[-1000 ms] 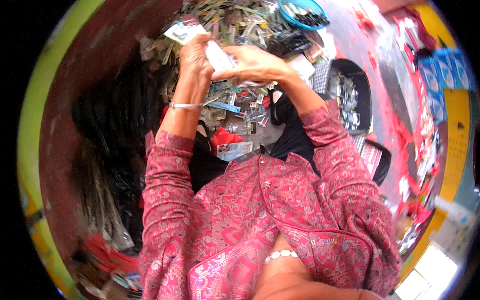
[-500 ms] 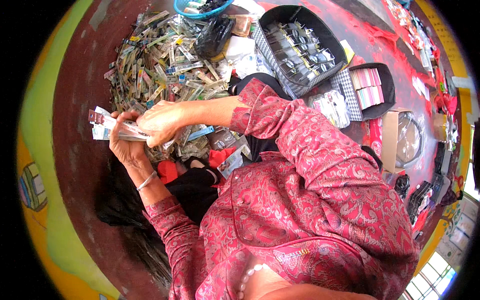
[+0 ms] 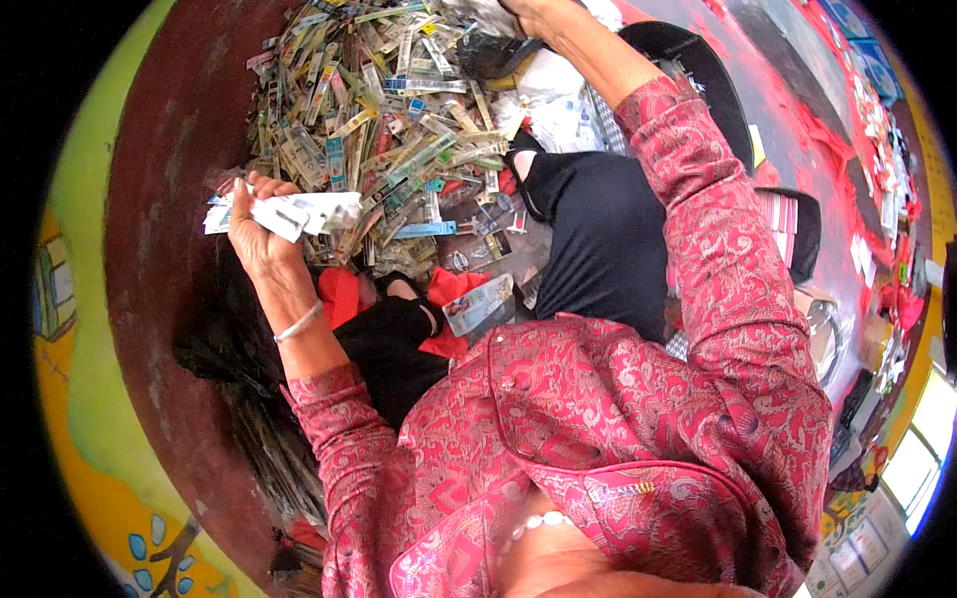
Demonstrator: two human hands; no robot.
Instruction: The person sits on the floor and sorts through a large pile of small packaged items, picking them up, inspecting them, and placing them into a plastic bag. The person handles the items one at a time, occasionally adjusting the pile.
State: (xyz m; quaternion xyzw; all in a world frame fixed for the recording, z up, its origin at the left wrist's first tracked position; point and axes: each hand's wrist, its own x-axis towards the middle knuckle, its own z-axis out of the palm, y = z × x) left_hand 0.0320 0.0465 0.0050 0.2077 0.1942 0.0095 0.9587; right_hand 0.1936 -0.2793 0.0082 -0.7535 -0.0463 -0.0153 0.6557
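Note:
A sheaf of slim, clear-and-white plastic packets (image 3: pixel 299 214) is gripped in my left hand (image 3: pixel 267 234), its fingers and thumb closed round it. The sheaf's pale end sticks out to the right, over the edge of a big heap of narrow clear packets (image 3: pixel 399 125). Stretched out to the far side, my right hand (image 3: pixel 531 10) is cut by the top edge of the picture. It is beside a crumpled greyish-white plastic piece (image 3: pixel 490 16), above a black plastic bag (image 3: pixel 488 52). Its fingers are mostly hidden, so whether it holds anything does not show.
Behind my right forearm stands a dark, open fabric box (image 3: pixel 723 80). A smaller box of pink-striped cards (image 3: pixel 780 221) sits right of my sleeve. White plastic bags (image 3: pixel 551 85) lie beyond my knee (image 3: pixel 598 239). Red cloth (image 3: pixel 344 299) and dark sheeting (image 3: pixel 234 329) lie near my legs.
My right hand has left the packets in my left hand and swung far out to the upper right. My left hand still grips the sheaf. The whole view has shifted.

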